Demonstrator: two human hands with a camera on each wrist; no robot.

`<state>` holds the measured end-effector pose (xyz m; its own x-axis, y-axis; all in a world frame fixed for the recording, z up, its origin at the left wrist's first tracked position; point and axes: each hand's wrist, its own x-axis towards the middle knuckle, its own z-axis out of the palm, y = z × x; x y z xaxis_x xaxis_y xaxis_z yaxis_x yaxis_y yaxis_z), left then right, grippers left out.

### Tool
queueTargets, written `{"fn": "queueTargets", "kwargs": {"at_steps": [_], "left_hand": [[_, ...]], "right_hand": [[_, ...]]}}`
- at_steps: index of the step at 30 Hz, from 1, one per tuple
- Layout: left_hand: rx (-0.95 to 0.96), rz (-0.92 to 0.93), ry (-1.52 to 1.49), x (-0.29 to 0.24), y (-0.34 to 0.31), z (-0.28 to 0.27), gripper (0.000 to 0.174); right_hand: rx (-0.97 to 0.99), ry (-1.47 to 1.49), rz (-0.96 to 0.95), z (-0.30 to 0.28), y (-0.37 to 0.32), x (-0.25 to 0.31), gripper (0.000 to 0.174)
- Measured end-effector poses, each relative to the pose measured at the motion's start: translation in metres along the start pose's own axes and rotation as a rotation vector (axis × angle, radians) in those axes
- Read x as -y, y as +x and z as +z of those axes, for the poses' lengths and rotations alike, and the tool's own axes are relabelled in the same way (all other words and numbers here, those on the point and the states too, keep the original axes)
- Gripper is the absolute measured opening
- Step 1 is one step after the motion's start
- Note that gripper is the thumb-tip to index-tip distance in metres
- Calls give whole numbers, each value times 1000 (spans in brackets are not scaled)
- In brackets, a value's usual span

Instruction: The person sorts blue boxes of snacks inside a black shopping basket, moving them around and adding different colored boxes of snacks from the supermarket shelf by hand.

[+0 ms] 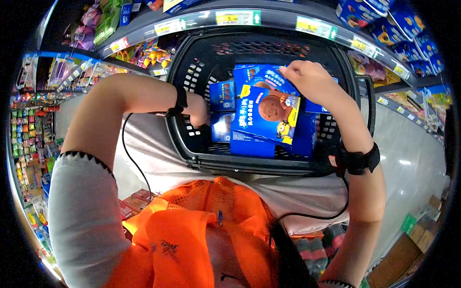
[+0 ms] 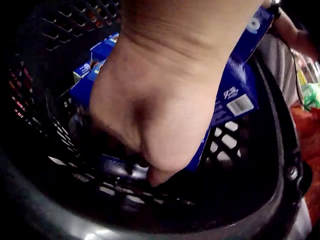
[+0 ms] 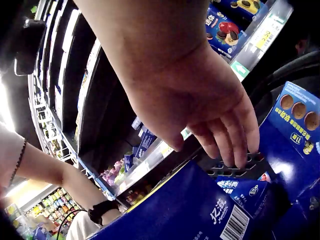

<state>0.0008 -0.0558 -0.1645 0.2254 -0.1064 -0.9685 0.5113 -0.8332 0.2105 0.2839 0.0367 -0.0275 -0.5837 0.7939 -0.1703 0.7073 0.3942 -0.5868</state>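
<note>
The left hand point(image 1: 196, 110) is reaching down inside the basket's point(image 1: 269, 168) edge; its hidden fingers are leaving its grip untellable. Well apart, the right hand point(image 1: 307, 79) is hanging loose-fingered, open room showing beyond it. Between them, the cookie-printed blue box point(image 1: 269, 113) is overlapping other blue boxes point(image 1: 222, 96).

The basket point(image 1: 269, 166) stands before the person point(image 1: 182, 240), with the shelf point(image 1: 283, 20) running along its far side and price tags point(image 1: 238, 18) set along the shelf's edge. In the basket, the top box point(image 1: 271, 113) lies askew on other boxes point(image 1: 252, 145), with two side boxes point(image 1: 222, 96) to its left, one behind the other; the left hand point(image 1: 196, 110) is just beside these, the right hand point(image 1: 307, 79) above the pile's far right. Bottles point(image 1: 312, 257) are nearer than the basket, by the person's right arm.
</note>
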Motion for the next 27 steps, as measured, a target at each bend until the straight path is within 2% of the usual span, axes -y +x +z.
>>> {"fn": "queueTargets", "kwargs": {"at_steps": [10, 12, 21, 23, 26, 27], "left_hand": [[156, -126, 148, -8, 18, -14, 39], [172, -137, 149, -11, 21, -9, 40], [192, -140, 162, 3, 10, 7, 43], [168, -137, 148, 9, -1, 13, 43], [-230, 68, 311, 13, -29, 18, 47], [-234, 62, 308, 14, -39, 16, 47]], "right_hand": [[-69, -31, -13, -11, -10, 2, 47], [-10, -44, -17, -17, -12, 7, 48], [6, -85, 55, -23, -22, 12, 50], [18, -77, 49, -23, -22, 8, 51], [32, -68, 71, -21, -22, 3, 52], [8, -73, 69, -18, -22, 0, 52]]}}
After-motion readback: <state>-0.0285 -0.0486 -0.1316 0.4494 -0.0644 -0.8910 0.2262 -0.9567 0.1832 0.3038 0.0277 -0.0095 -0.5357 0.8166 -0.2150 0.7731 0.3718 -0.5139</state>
